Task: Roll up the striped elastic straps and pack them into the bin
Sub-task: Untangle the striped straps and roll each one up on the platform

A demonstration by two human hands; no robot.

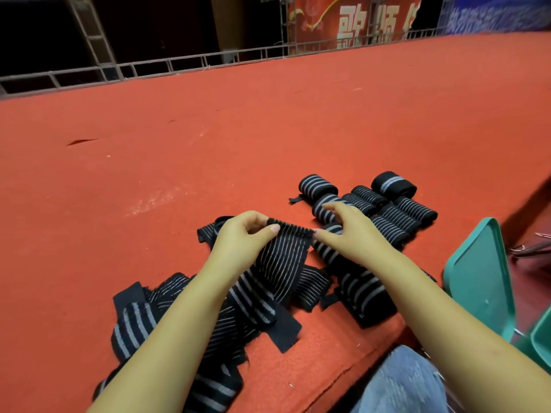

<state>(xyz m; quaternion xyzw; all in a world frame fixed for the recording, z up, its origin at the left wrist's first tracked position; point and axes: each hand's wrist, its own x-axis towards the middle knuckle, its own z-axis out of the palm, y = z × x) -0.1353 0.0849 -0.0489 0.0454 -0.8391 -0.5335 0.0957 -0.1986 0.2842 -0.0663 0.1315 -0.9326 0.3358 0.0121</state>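
the left hand (243, 234) and right hand (347, 231) each pinched one end of the started roll on the strap (286, 248), whose roll axis lay crosswise between them, its loose length trailing toward the person over the red carpet (208, 144).

Even bright light on red carpet (268, 129); dark background; wide-angle bending, edge blur.

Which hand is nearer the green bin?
Right. The right hand pinches the strap's end, on the side toward the green bin; the left hand grips its other corner, farther away.
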